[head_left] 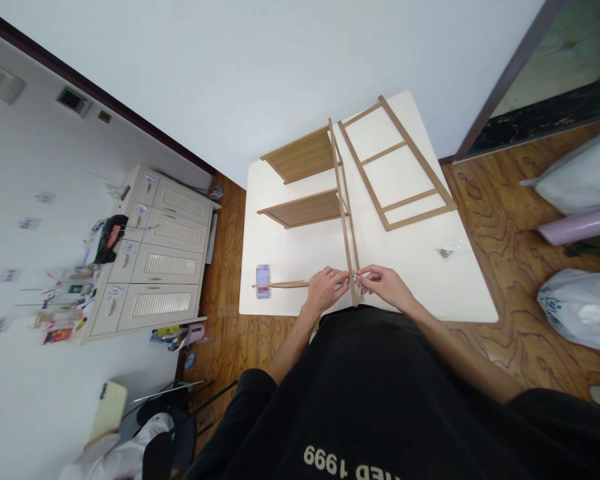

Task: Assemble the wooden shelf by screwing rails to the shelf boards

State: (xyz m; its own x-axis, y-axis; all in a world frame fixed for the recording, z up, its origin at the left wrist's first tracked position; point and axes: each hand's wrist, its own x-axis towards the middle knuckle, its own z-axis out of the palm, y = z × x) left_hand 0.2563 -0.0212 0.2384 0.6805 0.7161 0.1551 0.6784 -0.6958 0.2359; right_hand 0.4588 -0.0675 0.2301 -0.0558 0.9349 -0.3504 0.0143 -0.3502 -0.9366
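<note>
A wooden shelf unit stands on edge on the white table, its side frame (343, 223) running toward my body. Two slatless brown boards, an upper shelf (305, 157) and a middle shelf (305, 208), extend left from that frame. A third wooden piece (289, 284), seen edge-on, meets it near the front. My left hand (325, 288) is closed around the joint end of this piece, fingertips against the side frame. On the frame's other side, my right hand (385, 283) pinches a small metal hex key (359, 288) at the joint. The key's tip is hidden.
A loose wooden side frame (420, 160) lies flat on the white table (430, 293), right of the unit. Small metal hardware (445, 253) sits by a clear bag. White cabinets (165, 247) stand left; wrapped bundles (580, 307) lie on the floor at right.
</note>
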